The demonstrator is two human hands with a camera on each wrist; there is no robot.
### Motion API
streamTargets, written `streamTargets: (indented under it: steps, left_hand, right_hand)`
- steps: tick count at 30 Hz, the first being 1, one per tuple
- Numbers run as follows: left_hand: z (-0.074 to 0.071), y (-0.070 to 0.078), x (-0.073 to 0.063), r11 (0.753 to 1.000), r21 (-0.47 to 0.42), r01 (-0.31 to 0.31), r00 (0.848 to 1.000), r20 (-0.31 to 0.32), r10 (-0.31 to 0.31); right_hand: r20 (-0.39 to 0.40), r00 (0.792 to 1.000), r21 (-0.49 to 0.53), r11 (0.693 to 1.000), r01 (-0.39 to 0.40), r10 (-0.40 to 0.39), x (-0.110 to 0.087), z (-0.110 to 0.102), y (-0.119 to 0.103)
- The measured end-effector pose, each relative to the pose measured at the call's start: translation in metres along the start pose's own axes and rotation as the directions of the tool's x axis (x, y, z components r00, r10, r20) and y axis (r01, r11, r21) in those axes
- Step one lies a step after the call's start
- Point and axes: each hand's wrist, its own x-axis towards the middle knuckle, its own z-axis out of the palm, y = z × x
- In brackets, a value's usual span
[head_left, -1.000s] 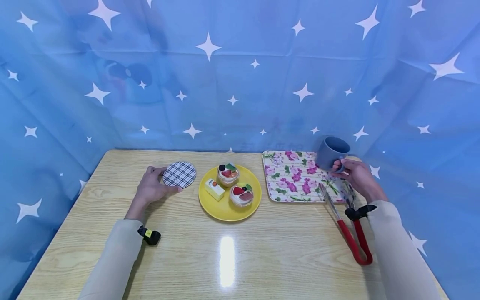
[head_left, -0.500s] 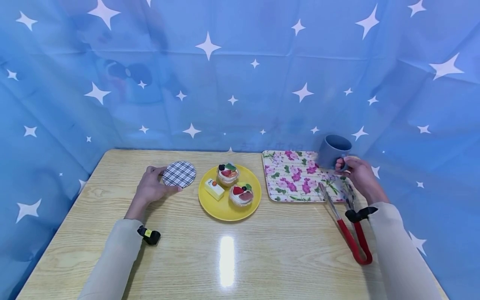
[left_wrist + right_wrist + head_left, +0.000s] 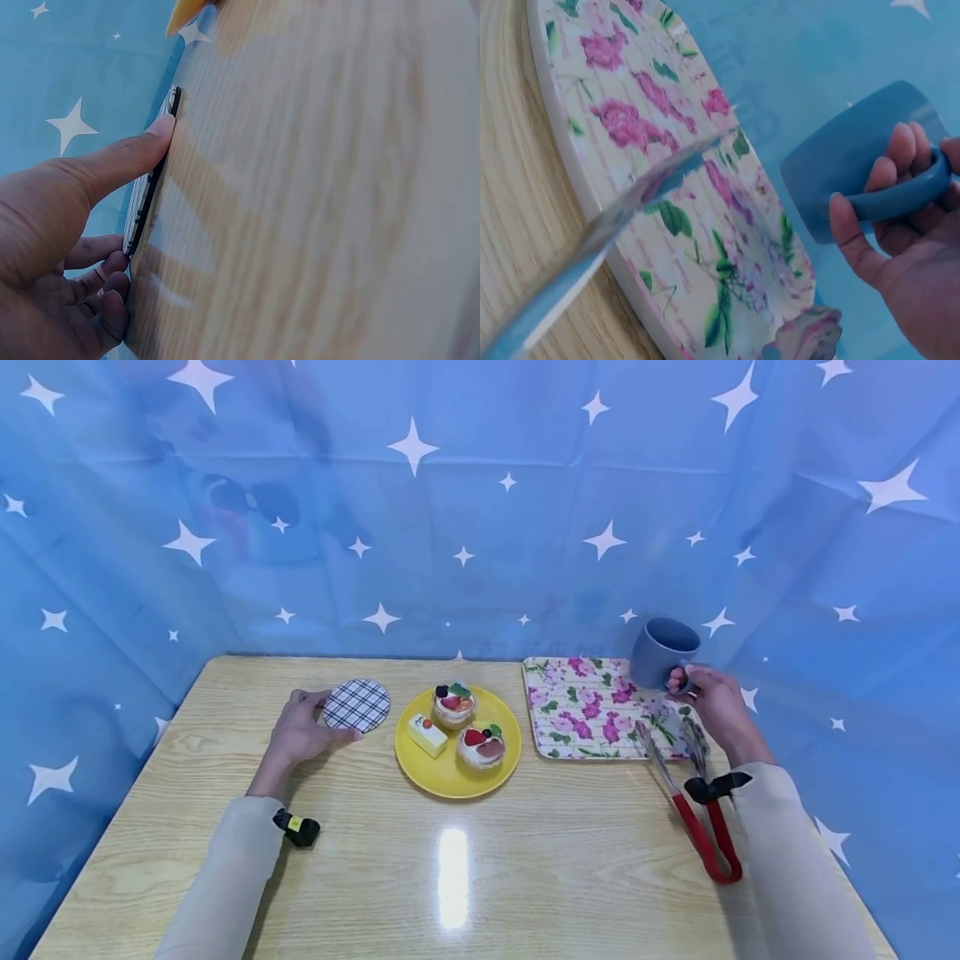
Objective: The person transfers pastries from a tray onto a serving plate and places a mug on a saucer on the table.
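In the head view my left hand holds a round plaid coaster by its edge, the thumb on the near side and the fingers on the far side. The coaster lies flat at the table surface in the left wrist view; whether it is slightly raised I cannot tell. At the far right my right hand grips the handle of a blue-grey mug. In the right wrist view the mug hangs upright above the floral tray, apart from it, with fingers through its handle.
Between my hands stands a yellow plate with a cake slice and two fruit-topped dessert cups. Red-handled metal tongs lie partly on the floral tray, under my right wrist. A starry blue curtain closes off the back.
My right hand has raised the mug a little off the tray. The left hand and the coaster stay in place. The head view has tilted slightly.
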Motion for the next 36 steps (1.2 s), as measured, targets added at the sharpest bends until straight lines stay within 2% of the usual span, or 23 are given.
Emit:
streamTargets:
  steps: [7,11,14,24,36]
  left_hand:
    - [-0.001,0.000,-0.001,1.000,0.003,0.002,1.000,0.003,-0.003]
    - [-0.001,0.000,-0.001,1.000,0.000,0.005,1.000,0.003,-0.005]
    - [-0.001,0.000,-0.001,1.000,0.001,0.006,1.000,0.002,-0.006]
    - [-0.001,0.003,-0.001,1.000,-0.004,0.015,1.000,0.004,-0.015]
    - [0.000,0.002,-0.001,1.000,-0.008,0.009,1.000,-0.001,-0.009]
  right_hand:
    - [0.016,0.998,0.092,0.994,0.052,-0.054,-0.003,0.011,-0.004]
    - [-0.007,0.999,0.107,0.993,0.045,-0.045,-0.005,0.017,-0.004]
    - [-0.022,0.999,0.102,0.994,0.049,-0.047,-0.006,0.020,-0.005]
    - [0.015,0.996,0.024,0.996,0.083,-0.084,-0.009,0.031,-0.009]
    - [0.010,0.993,0.034,0.992,0.119,-0.119,-0.018,0.051,-0.021]
